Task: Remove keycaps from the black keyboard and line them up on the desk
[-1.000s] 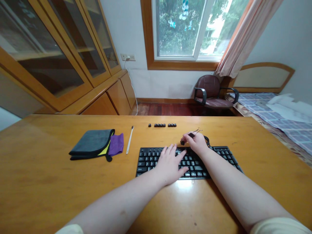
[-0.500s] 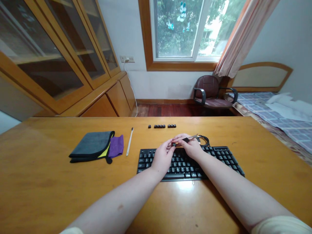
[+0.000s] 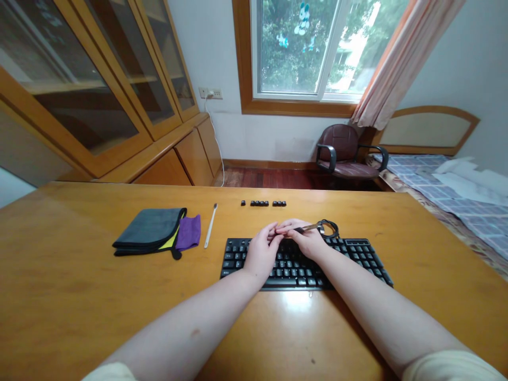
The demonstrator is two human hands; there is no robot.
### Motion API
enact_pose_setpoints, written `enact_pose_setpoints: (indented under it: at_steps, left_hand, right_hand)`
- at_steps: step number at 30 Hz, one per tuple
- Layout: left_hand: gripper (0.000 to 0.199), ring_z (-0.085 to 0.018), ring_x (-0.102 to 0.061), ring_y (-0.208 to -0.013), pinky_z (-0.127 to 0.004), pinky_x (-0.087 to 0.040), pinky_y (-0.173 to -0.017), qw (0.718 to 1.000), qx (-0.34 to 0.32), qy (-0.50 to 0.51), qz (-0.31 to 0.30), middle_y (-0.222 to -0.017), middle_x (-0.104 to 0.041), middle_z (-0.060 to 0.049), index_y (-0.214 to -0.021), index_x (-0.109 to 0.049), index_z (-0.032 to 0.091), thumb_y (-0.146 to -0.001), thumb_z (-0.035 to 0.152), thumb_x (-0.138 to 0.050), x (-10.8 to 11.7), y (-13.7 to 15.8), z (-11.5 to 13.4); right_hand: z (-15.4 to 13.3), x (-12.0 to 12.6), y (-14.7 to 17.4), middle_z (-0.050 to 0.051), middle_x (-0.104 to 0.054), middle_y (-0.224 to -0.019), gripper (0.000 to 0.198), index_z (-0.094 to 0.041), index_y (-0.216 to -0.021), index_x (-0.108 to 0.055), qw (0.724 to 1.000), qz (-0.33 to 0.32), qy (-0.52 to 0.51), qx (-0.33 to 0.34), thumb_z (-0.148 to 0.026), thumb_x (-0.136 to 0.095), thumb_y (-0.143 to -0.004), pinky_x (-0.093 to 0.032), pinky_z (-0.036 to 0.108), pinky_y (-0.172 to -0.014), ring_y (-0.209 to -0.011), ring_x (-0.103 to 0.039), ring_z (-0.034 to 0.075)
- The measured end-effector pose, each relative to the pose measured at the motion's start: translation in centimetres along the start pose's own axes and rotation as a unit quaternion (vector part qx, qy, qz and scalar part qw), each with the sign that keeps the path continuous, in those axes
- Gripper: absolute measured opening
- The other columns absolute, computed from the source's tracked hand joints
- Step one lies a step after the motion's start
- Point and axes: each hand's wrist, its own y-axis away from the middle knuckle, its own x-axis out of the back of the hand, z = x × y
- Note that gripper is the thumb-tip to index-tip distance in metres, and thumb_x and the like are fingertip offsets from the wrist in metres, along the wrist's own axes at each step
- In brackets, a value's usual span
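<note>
A black keyboard (image 3: 296, 272) lies on the desk under both hands. My left hand (image 3: 262, 248) is closed above its upper rows, fingertips pinched together against those of my right hand. What they pinch is mostly hidden; it seems to be a small black keycap. My right hand (image 3: 307, 242) is closed too, with a slim tool (image 3: 310, 227) in it that has a dark part and a brownish shaft; its exact kind is unclear. Beyond the hands, several loose black keycaps (image 3: 259, 203) stand in a row.
Left of the keyboard lie a white toothbrush (image 3: 210, 227), a purple cloth (image 3: 189, 233) and a folded grey towel (image 3: 148, 227) with black edging. A coiled black cable (image 3: 330, 227) sits behind the keyboard. The desk's far edge (image 3: 337, 190) faces a chair (image 3: 344, 151).
The view has shifted slightly. The tool in my right hand has turned to lie flatter. A small black keycap that showed at the fingertips is now covered by the fingers.
</note>
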Motion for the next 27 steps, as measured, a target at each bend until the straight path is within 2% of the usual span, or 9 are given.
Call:
enact_pose_setpoints:
  at_steps: [4, 7, 12, 17, 20, 24, 27]
  left_hand:
    - [0.027, -0.016, -0.064, -0.086, -0.030, -0.051, -0.081, 0.997, 0.003, 0.081, 0.017, -0.094, -0.067, -0.006, -0.100, -0.058, 0.017, -0.079, 0.032, -0.061, -0.16, -0.07, -0.29]
    - [0.022, -0.016, -0.064, -0.083, -0.031, -0.050, -0.079, 0.992, 0.010, 0.123, 0.022, -0.089, -0.067, -0.006, -0.090, -0.059, 0.016, -0.075, 0.032, -0.064, -0.32, -0.16, -0.47]
    - [0.019, -0.016, -0.063, -0.078, -0.031, -0.049, -0.077, 0.990, 0.020, 0.141, 0.022, -0.082, -0.067, -0.004, -0.087, -0.061, 0.016, -0.073, 0.028, -0.066, -0.13, -0.13, -0.51]
    - [0.019, -0.016, -0.061, -0.082, -0.031, -0.047, -0.081, 0.995, 0.003, 0.064, 0.076, -0.083, -0.066, -0.003, -0.082, -0.063, 0.017, -0.067, 0.028, -0.070, 0.30, -0.06, -0.48]
    - [0.021, -0.016, -0.062, -0.078, -0.030, -0.049, -0.077, 0.989, 0.026, 0.133, 0.062, -0.080, -0.066, -0.003, -0.082, -0.062, 0.016, -0.066, 0.026, -0.071, 0.19, -0.24, -0.37]
    - [0.021, -0.015, -0.063, -0.080, -0.031, -0.049, -0.080, 0.976, 0.040, 0.209, 0.040, -0.081, -0.067, -0.004, -0.083, -0.062, 0.015, -0.068, 0.027, -0.069, -0.02, -0.43, 0.04]
    - [0.018, -0.016, -0.063, -0.083, -0.033, -0.048, -0.084, 0.971, 0.040, 0.233, 0.036, -0.084, -0.066, -0.005, -0.084, -0.062, 0.014, -0.071, 0.027, -0.066, -0.09, -0.53, 0.08]
  right_hand:
    - [0.56, 0.15, 0.23, 0.006, -0.066, -0.091, 0.028, -0.022, -0.085, -0.073, 1.000, 0.019, 0.019, -0.013, -0.038, -0.051, -0.086, -0.051, 0.032, -0.075, -0.083, -0.061, 0.017]
    - [0.81, 0.18, 0.26, 0.006, -0.066, -0.082, 0.027, -0.020, -0.087, -0.072, 0.999, 0.021, 0.016, -0.020, -0.037, -0.051, -0.086, -0.051, 0.030, -0.069, -0.073, -0.060, 0.015]
    - [0.75, 0.24, 0.09, 0.005, -0.064, -0.072, 0.029, -0.018, -0.077, -0.072, 0.999, 0.002, -0.005, -0.032, -0.040, -0.054, -0.084, -0.050, 0.030, -0.068, -0.069, -0.060, 0.015]
    - [0.71, 0.06, 0.27, 0.004, -0.064, -0.070, 0.036, -0.017, -0.087, -0.071, 0.989, -0.035, -0.087, -0.116, -0.047, -0.051, -0.084, -0.052, 0.029, -0.062, -0.061, -0.062, 0.014]
    - [0.77, -0.15, 0.38, 0.003, -0.064, -0.065, 0.037, -0.017, -0.090, -0.071, 0.984, -0.028, -0.099, -0.147, -0.048, -0.053, -0.082, -0.052, 0.028, -0.060, -0.057, -0.062, 0.013]
    - [0.87, -0.09, 0.44, 0.003, -0.065, -0.067, 0.035, -0.017, -0.087, -0.071, 0.990, -0.005, -0.076, -0.119, -0.047, -0.054, -0.082, -0.053, 0.028, -0.060, -0.059, -0.062, 0.014]
    - [0.76, 0.16, 0.49, 0.004, -0.065, -0.071, 0.030, -0.019, -0.085, -0.072, 0.998, -0.001, -0.027, -0.064, -0.043, -0.054, -0.083, -0.053, 0.029, -0.063, -0.063, -0.062, 0.014]
